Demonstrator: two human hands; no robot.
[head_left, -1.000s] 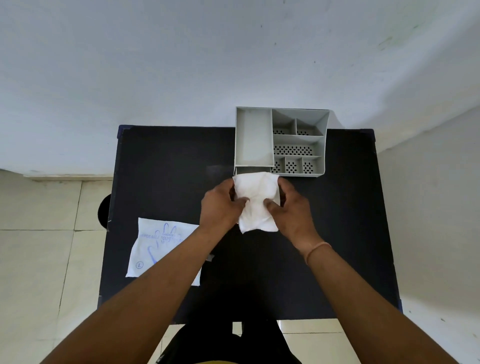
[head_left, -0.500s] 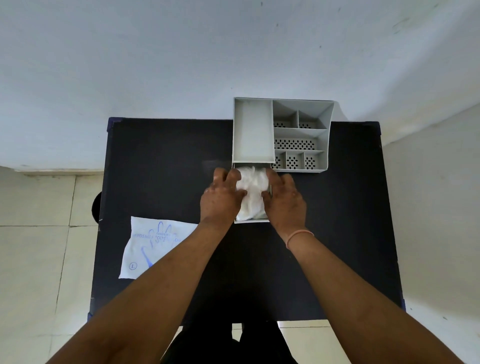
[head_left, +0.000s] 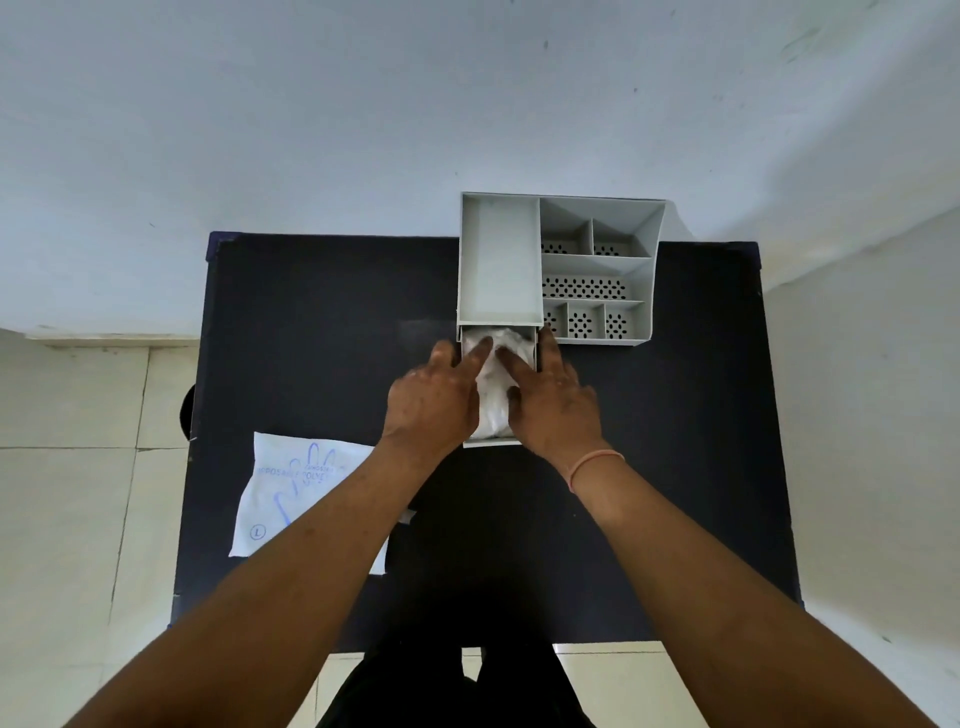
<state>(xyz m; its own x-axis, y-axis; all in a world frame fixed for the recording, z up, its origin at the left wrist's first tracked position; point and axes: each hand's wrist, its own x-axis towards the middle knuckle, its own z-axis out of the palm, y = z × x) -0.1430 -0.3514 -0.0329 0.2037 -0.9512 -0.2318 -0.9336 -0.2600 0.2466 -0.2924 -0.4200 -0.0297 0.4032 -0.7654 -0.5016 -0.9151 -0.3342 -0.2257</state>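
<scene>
A grey plastic organiser (head_left: 498, 260) with several compartments stands at the far edge of the black table (head_left: 311, 338). Its drawer (head_left: 491, 442) is pulled out toward me. A crumpled white bundle (head_left: 493, 400) lies inside the drawer. My left hand (head_left: 431, 400) and my right hand (head_left: 553, 405) flank the bundle. Their extended fingers press down on it from both sides. The hands cover most of the drawer's side walls.
A flat white packet with blue glove print (head_left: 291, 488) lies on the table's left side, partly under my left forearm. The organiser's perforated compartments (head_left: 584, 287) on the right hold nothing visible. A white wall rises behind the table, tiled floor to the left.
The white bundle went from being held above the table down into the open drawer. Both hands followed forward and now press it in with straighter fingers.
</scene>
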